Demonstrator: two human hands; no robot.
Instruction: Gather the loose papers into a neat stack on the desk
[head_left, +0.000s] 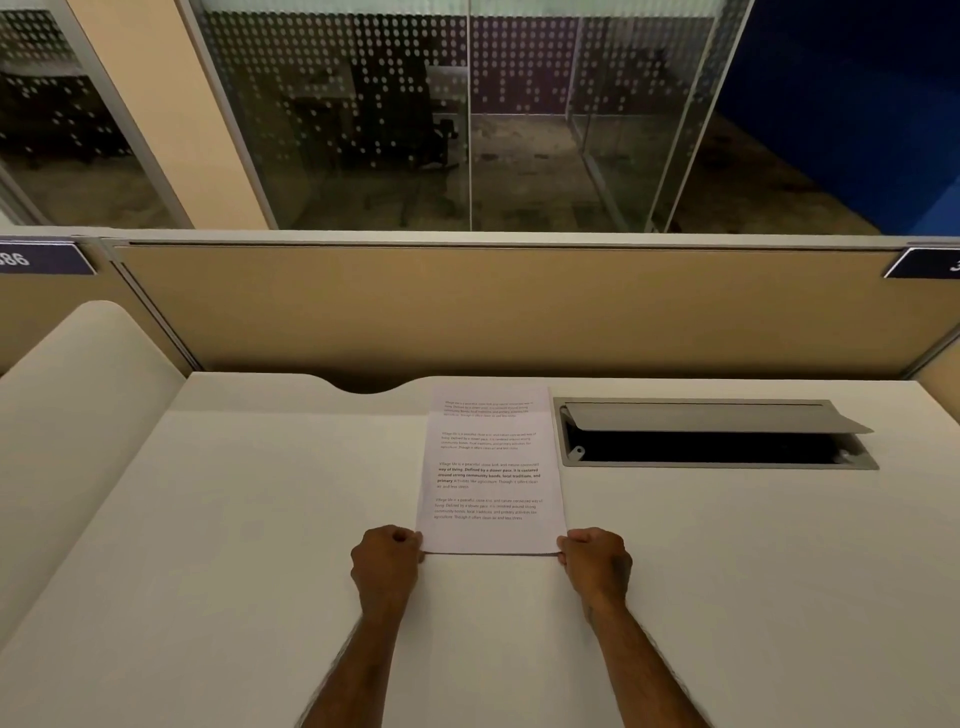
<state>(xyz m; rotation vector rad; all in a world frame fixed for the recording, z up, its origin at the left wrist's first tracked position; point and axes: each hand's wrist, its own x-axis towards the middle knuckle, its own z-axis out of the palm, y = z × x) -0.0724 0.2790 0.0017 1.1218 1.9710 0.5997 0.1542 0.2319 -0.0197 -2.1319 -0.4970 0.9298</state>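
both hands, left and right, pinch the paper stack's near corners on the desk

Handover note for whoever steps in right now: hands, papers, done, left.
Left hand: closed, pinching the near left corner of the papers.
Right hand: closed, pinching the near right corner.
Papers: printed sheets lying on the white desk, just left of the open cable tray. The top sheet sits nearer than the one under it, whose far edge sticks out beyond it.
Done: sheets are gathered into one pile; no other loose sheets in view.
Left: square up the far edges, set the stack down, let go.
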